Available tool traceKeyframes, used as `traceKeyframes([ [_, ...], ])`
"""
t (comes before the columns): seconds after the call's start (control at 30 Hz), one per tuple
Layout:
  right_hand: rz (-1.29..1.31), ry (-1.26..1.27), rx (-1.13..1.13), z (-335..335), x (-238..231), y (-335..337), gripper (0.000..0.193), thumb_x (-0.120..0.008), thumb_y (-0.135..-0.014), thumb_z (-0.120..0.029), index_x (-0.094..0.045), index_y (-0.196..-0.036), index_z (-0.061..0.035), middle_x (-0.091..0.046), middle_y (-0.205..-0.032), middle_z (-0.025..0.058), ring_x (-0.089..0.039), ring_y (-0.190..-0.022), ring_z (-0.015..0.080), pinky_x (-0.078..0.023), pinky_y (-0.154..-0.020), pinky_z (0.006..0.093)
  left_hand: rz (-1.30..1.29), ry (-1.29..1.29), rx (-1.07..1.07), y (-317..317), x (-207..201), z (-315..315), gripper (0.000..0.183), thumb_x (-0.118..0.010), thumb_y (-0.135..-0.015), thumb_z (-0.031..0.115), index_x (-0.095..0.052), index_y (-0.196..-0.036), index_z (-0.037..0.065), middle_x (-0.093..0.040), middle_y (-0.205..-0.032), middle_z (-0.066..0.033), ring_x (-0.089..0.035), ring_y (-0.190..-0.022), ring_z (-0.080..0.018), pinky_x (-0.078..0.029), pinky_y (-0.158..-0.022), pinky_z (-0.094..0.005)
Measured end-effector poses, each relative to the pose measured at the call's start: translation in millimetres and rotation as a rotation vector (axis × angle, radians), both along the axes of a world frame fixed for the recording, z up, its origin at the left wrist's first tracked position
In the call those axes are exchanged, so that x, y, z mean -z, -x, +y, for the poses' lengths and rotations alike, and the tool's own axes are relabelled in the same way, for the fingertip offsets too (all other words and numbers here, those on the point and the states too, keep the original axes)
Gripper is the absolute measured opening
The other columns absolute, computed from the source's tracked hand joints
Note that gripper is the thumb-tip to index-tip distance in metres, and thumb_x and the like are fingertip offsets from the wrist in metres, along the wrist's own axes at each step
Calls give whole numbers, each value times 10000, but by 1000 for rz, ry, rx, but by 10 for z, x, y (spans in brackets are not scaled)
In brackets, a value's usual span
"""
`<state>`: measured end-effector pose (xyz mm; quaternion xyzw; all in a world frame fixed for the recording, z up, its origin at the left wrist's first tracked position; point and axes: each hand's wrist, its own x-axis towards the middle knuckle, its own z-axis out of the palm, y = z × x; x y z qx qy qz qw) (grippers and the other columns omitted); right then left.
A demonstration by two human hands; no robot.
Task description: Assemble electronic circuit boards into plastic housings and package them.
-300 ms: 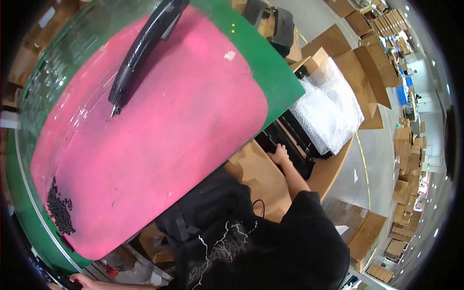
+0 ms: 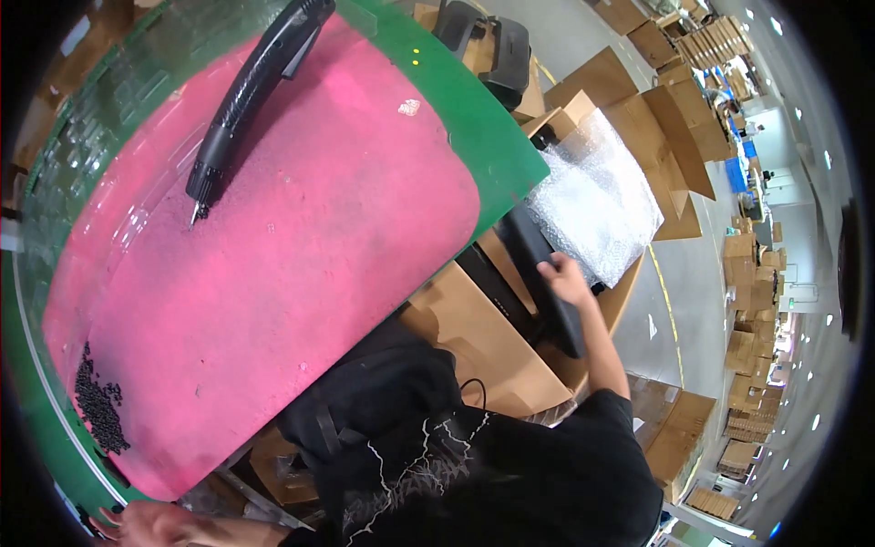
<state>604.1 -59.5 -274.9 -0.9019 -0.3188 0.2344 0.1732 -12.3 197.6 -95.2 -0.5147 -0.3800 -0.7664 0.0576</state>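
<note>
A long black plastic part (image 2: 543, 273) stands tilted up out of an open cardboard box (image 2: 483, 333), and my right hand (image 2: 567, 281) is closed around its upper edge. Other black pieces lie deeper in that box, partly hidden. My left hand (image 2: 153, 525), slightly blurred, is at the lower left by the table's edge with its fingers spread and nothing in them. Closest to it on the pink mat (image 2: 301, 264) is a heap of small black screws (image 2: 98, 408). Farther off, a black power screwdriver (image 2: 241, 114) hangs over the mat.
Bubble wrap (image 2: 597, 205) covers the box's far side. A green table surface (image 2: 492, 137) borders the mat. Black plastic frames (image 2: 501, 59) lie beyond it. My black bag (image 2: 378, 374) is against the near edge. More cartons (image 2: 674, 428) stand on the right.
My right hand has raised the black part, which now tilts up from the box. The left hand has come off the table edge and spread its fingers. The view has shifted slightly.
</note>
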Motion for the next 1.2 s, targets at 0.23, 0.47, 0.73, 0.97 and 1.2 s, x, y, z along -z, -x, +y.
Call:
traceKeyframes([
  [0.23, 254, -722, 478, -126, -2099, 285, 284, -551, -964, -222, -574, -1079, 36, -655, -987, 75, -616, -900, 136, -480, -824, 269, 74, 150, 1366, -1961, 583, -749, 127, -667, -700, 159, -549, -705, 112, -559, -798, -44, -517, -634, -228, -475, -636, -361],
  [0.47, 366, -1050, 365, 164, -3234, 843, 302, -514, -978, -243, -557, -1166, -11, -652, -1078, 81, -643, -944, 160, -557, -737, 267, 257, 290, 1817, -2741, 692, -1012, 838, -818, -705, 211, -304, -1347, 50, -380, -1380, -282, -445, -1242, -422, -381, -1020, -485],
  [0.73, -383, 25, -1037, 1214, -3043, 1669, 1004, -877, -448, -407, -509, -1329, -98, -247, -1516, 214, -188, -1428, 360, -166, -1125, 535, -337, 963, 1511, -1554, 199, -730, 861, -622, -808, 93, -66, -1454, -32, -268, -1452, -209, -259, -1373, -275, -215, -1114, -402],
  [0.97, -771, -227, -1651, 2118, -2464, 2279, 568, -692, -671, -220, -585, -1199, -41, -543, -1298, 158, -524, -1210, 309, -515, -890, 398, 505, 1514, 683, -490, -577, -358, 759, -569, -787, 50, -242, -1472, 81, -620, -662, -141, -667, -645, -290, -497, -622, -344],
  [1.2, -231, -149, -1717, 3287, -2882, 3040, 447, -658, -798, -443, -627, -1009, -51, -667, -888, 146, -654, -786, 329, -531, -654, 404, 297, 947, 442, -167, -36, -198, 249, -538, -721, -45, -680, -913, 25, -450, -484, -71, -439, -396, -115, -357, -431, -283],
])
